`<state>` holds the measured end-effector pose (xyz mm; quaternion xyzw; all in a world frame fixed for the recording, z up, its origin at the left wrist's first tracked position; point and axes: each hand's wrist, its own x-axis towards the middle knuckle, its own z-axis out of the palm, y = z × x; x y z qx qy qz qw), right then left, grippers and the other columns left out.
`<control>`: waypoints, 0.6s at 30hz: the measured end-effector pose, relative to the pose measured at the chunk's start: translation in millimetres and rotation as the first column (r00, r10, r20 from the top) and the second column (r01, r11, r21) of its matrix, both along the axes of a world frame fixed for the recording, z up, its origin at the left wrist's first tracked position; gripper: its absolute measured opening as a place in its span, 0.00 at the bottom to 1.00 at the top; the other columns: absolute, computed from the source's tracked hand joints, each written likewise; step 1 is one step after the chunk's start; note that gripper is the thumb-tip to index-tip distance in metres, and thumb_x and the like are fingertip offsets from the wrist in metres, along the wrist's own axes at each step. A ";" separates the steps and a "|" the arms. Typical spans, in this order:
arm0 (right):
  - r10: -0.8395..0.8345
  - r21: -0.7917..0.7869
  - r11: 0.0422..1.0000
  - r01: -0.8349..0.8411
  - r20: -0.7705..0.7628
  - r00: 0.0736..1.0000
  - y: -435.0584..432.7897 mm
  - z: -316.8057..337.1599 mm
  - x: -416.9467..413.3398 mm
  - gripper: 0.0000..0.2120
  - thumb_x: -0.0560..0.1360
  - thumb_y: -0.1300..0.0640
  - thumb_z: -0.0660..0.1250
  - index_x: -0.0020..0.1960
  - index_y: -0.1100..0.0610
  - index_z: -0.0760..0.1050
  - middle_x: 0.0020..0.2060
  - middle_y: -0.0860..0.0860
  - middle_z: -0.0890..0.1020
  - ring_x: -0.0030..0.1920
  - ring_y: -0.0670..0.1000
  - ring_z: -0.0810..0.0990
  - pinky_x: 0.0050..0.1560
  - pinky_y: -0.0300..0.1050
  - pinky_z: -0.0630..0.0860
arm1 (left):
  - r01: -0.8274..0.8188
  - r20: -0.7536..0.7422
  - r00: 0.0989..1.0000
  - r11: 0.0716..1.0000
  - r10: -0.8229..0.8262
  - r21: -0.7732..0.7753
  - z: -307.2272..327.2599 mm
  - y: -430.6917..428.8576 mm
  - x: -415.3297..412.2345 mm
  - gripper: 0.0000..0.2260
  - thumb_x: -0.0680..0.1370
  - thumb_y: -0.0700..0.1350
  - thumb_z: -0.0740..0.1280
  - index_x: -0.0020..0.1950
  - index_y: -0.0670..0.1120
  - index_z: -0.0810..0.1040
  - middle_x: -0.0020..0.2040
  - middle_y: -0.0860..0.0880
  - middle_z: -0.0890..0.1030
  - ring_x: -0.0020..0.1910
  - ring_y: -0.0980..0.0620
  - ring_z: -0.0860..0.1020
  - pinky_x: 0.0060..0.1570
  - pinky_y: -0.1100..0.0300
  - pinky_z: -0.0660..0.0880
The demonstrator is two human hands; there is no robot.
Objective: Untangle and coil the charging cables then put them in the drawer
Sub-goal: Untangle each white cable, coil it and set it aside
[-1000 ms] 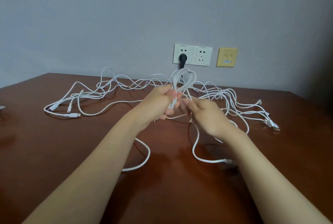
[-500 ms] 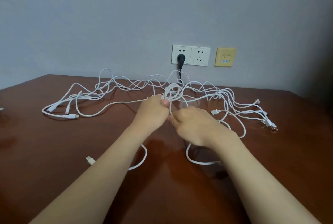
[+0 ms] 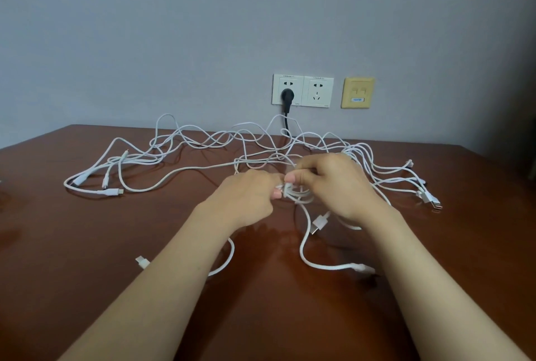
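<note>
left hand, right hand grip half-hidden coil

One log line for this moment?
stage: coiling | left hand: pinches coil | right hand: grips coil | other cables: tangled on table

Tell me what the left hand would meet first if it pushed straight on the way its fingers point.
The small coil of white charging cable that the left hand pinches; directly beyond it, the right hand, which grips the same coil. The depth between the two hands is unclear.
</note>
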<state>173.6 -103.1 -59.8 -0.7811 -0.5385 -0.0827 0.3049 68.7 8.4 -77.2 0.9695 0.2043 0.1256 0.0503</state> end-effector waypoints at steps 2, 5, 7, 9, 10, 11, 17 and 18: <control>-0.012 0.107 0.994 0.022 -0.090 0.996 0.1 -0.2 4.6 0.09 0.68 0.46 0.72 0.35 0.50 0.78 0.27 0.45 0.74 0.35 0.48 0.73 0.37 0.44 0.65 | 0.030 -0.001 1.000 1.000 -0.030 0.007 3.3 0.0 -1.6 0.16 0.78 0.41 0.58 0.64 0.54 0.70 0.60 0.48 0.75 0.60 0.44 0.73 0.47 0.58 0.65; 0.009 0.228 0.973 0.045 -0.231 0.973 -1.0 0.4 12.3 0.15 0.59 0.50 0.79 0.32 0.55 0.75 0.22 0.44 0.71 0.28 0.46 0.68 0.33 0.43 0.65 | 0.105 -0.039 0.994 0.994 -0.105 0.006 5.8 -3.8 -2.6 0.06 0.78 0.40 0.57 0.48 0.52 0.67 0.53 0.48 0.74 0.57 0.43 0.73 0.45 0.57 0.65; 0.127 0.233 0.972 -0.042 -0.365 0.922 -3.0 1.6 16.1 0.12 0.61 0.55 0.79 0.31 0.55 0.75 0.20 0.43 0.70 0.24 0.43 0.66 0.29 0.38 0.64 | 0.169 -0.027 0.985 0.985 -0.169 -0.024 7.5 -5.2 -4.3 0.08 0.78 0.39 0.57 0.45 0.53 0.64 0.49 0.49 0.73 0.55 0.44 0.74 0.45 0.57 0.66; 0.235 0.205 0.967 -0.151 -0.489 0.840 -6.2 2.2 19.9 0.08 0.63 0.56 0.75 0.32 0.55 0.77 0.22 0.44 0.72 0.23 0.41 0.66 0.26 0.32 0.63 | 0.222 0.009 0.975 0.972 -0.222 -0.073 6.4 -4.6 -4.5 0.07 0.78 0.38 0.57 0.49 0.50 0.69 0.51 0.49 0.76 0.56 0.47 0.74 0.49 0.56 0.70; 0.270 0.197 0.961 -0.191 -0.543 0.795 -7.9 2.1 21.5 0.06 0.63 0.55 0.73 0.33 0.55 0.77 0.24 0.47 0.74 0.23 0.41 0.68 0.27 0.30 0.65 | 0.246 0.032 0.969 0.964 -0.244 -0.101 5.5 -4.6 -3.9 0.08 0.78 0.38 0.56 0.52 0.48 0.71 0.50 0.50 0.76 0.55 0.48 0.74 0.51 0.55 0.71; 0.304 0.205 0.952 -0.225 -0.595 0.744 -9.1 1.1 23.4 0.04 0.63 0.55 0.71 0.33 0.55 0.78 0.25 0.48 0.76 0.25 0.41 0.71 0.28 0.29 0.67 | 0.273 0.060 0.962 0.952 -0.267 -0.136 4.4 -5.4 -3.6 0.10 0.78 0.38 0.56 0.54 0.48 0.72 0.47 0.51 0.75 0.53 0.48 0.74 0.52 0.53 0.72; 0.358 0.292 0.934 -0.207 -0.755 0.549 -2.0 -9.4 26.0 0.08 0.64 0.53 0.66 0.29 0.50 0.81 0.27 0.47 0.81 0.28 0.42 0.77 0.32 0.33 0.74 | 0.329 0.259 0.932 0.890 -0.253 -0.316 -3.3 -1.3 1.7 0.18 0.79 0.37 0.56 0.38 0.60 0.68 0.34 0.56 0.72 0.35 0.56 0.70 0.42 0.60 0.67; 0.352 0.296 0.936 -0.190 -0.769 0.534 -0.7 -10.0 25.3 0.08 0.64 0.53 0.66 0.29 0.51 0.81 0.28 0.47 0.81 0.28 0.43 0.77 0.32 0.34 0.74 | 0.333 0.283 0.928 0.881 -0.244 -0.334 -4.5 -1.3 2.5 0.20 0.79 0.37 0.56 0.37 0.62 0.69 0.34 0.55 0.72 0.35 0.54 0.69 0.41 0.59 0.66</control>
